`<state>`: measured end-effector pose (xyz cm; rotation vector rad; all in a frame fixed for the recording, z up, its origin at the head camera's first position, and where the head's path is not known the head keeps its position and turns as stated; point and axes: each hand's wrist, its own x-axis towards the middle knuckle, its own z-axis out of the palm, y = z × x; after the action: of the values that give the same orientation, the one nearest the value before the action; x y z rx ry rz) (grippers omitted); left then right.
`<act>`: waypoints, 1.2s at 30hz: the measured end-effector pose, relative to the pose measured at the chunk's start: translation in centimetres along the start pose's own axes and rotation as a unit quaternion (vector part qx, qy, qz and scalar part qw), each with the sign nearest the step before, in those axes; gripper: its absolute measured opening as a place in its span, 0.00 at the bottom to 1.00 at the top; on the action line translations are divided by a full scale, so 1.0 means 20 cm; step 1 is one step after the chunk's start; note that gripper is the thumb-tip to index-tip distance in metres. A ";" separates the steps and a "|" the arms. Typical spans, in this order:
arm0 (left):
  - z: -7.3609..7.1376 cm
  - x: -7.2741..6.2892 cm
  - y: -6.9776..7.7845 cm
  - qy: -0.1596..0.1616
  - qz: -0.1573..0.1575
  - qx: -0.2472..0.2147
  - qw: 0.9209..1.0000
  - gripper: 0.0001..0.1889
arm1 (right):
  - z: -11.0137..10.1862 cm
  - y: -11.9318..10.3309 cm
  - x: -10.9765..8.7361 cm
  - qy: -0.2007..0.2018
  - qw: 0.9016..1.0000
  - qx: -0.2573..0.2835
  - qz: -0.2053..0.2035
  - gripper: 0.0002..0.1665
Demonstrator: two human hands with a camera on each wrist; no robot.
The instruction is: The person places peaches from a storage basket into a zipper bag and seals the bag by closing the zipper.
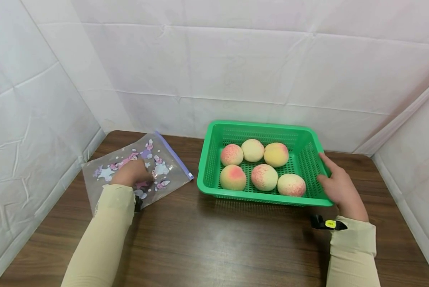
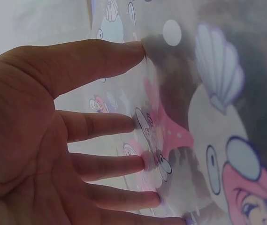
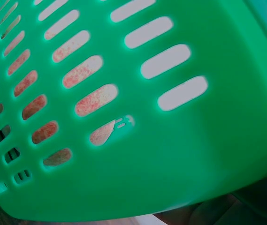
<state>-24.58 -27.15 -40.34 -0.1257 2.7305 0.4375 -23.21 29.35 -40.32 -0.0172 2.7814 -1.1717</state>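
Note:
A clear zip bag (image 1: pixel 160 169) with cartoon prints and a purple zip edge lies flat on the left side of the table. Over its middle, my left hand (image 1: pixel 132 173) touches the film with its fingertips; in the left wrist view the fingers (image 2: pixel 110 164) are straight and spread. On the right, a green plastic basket (image 1: pixel 264 124) holds several peaches (image 1: pixel 264 177), yellowish with red blush. My right hand (image 1: pixel 341 189) grips the basket's right end, thumb over the rim. The right wrist view is filled by the slotted basket wall (image 3: pixel 171 154), with peaches showing through.
A dark wood-grain table (image 1: pixel 214 239) lies under everything. White sheeting (image 1: pixel 232 71) hangs behind it and along both sides, close behind the basket's far rim. The bag's zip corner points toward the basket's left side, a short gap away.

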 end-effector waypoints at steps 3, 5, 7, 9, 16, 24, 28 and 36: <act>0.00 -0.01 0.00 -0.003 0.002 0.001 1.000 0.17 | 0.00 0.01 0.00 0.003 1.000 -0.004 -0.003 0.43; -0.01 -0.01 0.00 -0.004 0.004 0.002 1.000 0.19 | 0.00 0.01 0.00 0.004 1.000 -0.005 -0.003 0.42; -0.01 -0.01 -0.01 -0.006 0.007 0.000 1.000 0.20 | 0.00 0.01 0.00 0.004 1.000 -0.005 -0.003 0.42; -0.01 0.00 -0.01 -0.005 0.010 0.001 1.000 0.21 | 0.00 0.01 0.00 0.003 1.000 -0.005 -0.003 0.42; -0.01 0.01 -0.03 -0.006 0.017 -0.001 1.000 0.21 | -0.01 0.00 -0.01 0.001 1.000 0.001 -0.001 0.42; -0.01 0.01 -0.05 -0.015 0.018 -0.003 1.000 0.26 | 0.00 0.00 -0.01 0.001 1.000 0.000 -0.004 0.42; -0.01 0.01 -0.05 -0.013 0.022 0.001 1.000 0.28 | 0.00 0.00 -0.01 -0.001 1.000 0.002 -0.005 0.42; -0.02 0.02 -0.06 -0.020 0.023 -0.005 1.000 0.31 | 0.00 0.01 0.00 -0.007 1.000 0.003 0.000 0.42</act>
<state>-24.93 -28.48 -40.48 -0.0553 2.6963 0.4614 -23.11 29.54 -40.37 -0.0255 2.7654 -1.1766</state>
